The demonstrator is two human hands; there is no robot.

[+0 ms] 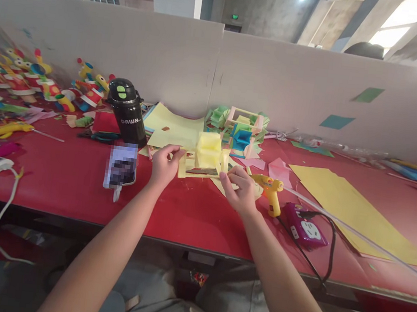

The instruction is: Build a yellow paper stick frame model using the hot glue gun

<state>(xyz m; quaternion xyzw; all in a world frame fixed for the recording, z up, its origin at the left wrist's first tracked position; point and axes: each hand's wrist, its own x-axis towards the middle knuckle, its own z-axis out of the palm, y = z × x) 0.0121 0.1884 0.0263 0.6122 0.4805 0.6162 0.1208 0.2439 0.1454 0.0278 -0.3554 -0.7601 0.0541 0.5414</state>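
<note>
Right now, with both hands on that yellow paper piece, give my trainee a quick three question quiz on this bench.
1. True or false: the glue gun lies to the right of the right hand.
2. Which thing stands just behind the phone? A) bottle B) socket C) toys
3. Fill in: both hands hold the yellow ____ frame over the red table.

Key:
1. True.
2. A, the black bottle.
3. Paper; the left hand pinches its left end and the right hand its right end.
</note>
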